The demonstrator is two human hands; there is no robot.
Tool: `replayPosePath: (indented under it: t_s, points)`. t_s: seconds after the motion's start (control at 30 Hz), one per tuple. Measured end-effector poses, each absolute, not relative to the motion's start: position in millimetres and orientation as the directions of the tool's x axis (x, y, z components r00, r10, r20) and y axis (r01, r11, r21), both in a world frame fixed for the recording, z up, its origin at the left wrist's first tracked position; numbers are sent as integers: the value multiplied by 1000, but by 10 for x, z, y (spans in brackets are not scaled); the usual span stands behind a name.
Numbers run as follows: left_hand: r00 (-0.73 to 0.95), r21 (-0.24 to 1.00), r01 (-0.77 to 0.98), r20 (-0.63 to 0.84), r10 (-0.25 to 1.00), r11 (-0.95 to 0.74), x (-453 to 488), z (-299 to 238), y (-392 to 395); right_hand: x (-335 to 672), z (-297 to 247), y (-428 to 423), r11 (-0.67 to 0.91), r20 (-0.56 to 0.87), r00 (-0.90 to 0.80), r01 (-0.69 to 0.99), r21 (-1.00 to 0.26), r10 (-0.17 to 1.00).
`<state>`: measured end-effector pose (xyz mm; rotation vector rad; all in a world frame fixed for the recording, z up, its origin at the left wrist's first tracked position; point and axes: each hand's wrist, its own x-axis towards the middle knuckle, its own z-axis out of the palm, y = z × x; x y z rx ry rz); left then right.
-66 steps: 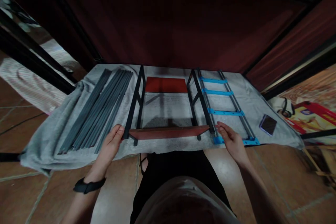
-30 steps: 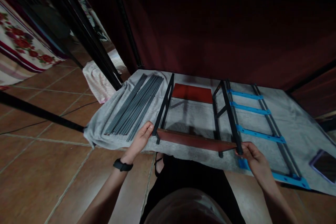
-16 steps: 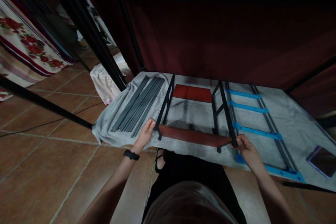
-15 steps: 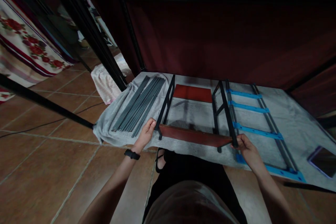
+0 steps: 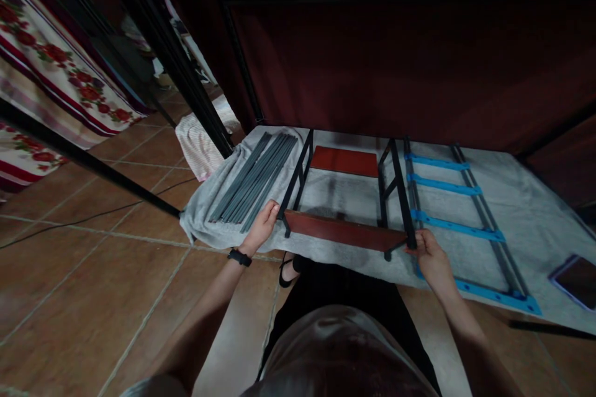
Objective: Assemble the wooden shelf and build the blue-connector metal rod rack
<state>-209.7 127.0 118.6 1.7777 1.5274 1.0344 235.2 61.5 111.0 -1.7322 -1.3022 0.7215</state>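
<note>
A black metal frame (image 5: 395,183) with two reddish-brown boards stands on a grey cloth (image 5: 342,195). One board (image 5: 344,161) spans its far end and the other board (image 5: 342,231) its near end. My left hand (image 5: 265,223) is closed around the frame's near left corner, thumb on top. At the near right corner, my right hand (image 5: 432,257) grips the end of the black bar, its fingers partly hidden. Left of the frame lies a bundle of grey rods (image 5: 256,180). Close to my right hand is a rack of grey tubes with blue crosspieces (image 5: 459,225).
A phone-like dark rectangle (image 5: 575,279) lies at the cloth's right side. A dark red fabric panel (image 5: 372,68) rises behind. Black poles (image 5: 88,158) cross the left side, with a cable (image 5: 116,209) on the tiled floor and a striped cloth (image 5: 200,142) beyond.
The view has shifted slightly. The near side of the black frame has moved a little away from me over the cloth, with both hands still on its corners.
</note>
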Motion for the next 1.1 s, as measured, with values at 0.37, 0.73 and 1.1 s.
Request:
replayPosePath:
  t_s: [0.37,0.73,1.1]
  points:
    - [127,543,811,203,971,-220,-2132,1316,1208,2500,1109,589,-195,-61,233,612,-766,971]
    - [263,445,832,209,942,-331,-2292,1254,1242,2594,1109,569,-248,-146,213,615,-749,966]
    - [283,489,787,255,925,-376,-2305,1167,1247,2576,1189,544,-310,-200,240,654,-690,950]
